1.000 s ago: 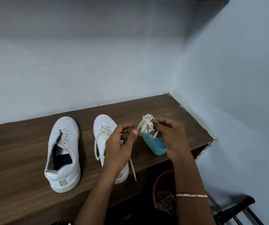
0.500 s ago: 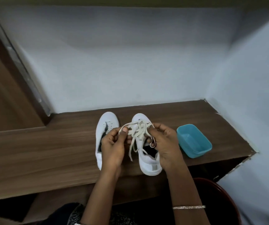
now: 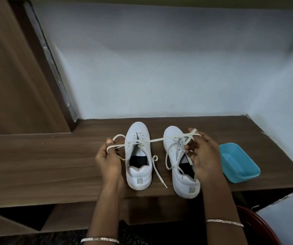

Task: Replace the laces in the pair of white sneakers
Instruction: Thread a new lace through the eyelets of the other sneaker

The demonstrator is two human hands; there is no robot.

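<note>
Across the two sneakers on the desk a loose white lace is pulled taut between the hands. It passes over the front of the left sneaker and the toe of the right sneaker, and both shoes stand side by side with toes to the wall. A free end of lace trails down onto the desk between the shoes. The left hand, just left of the left sneaker, pinches a small loop of the lace between thumb and curled fingers. The right hand, over the right edge of the right sneaker, has its fingers curled round the other part of the lace, held above that shoe's toe. The left sneaker's eyelets show bare, while the right one carries its own lace, slack and looping down its left side. A blue tub sits just right of the right hand, near the desk's edge. Each wrist wears a bangle. A wood panel rises at the far left, and a red rim shows below the desk at the lower right.
</note>
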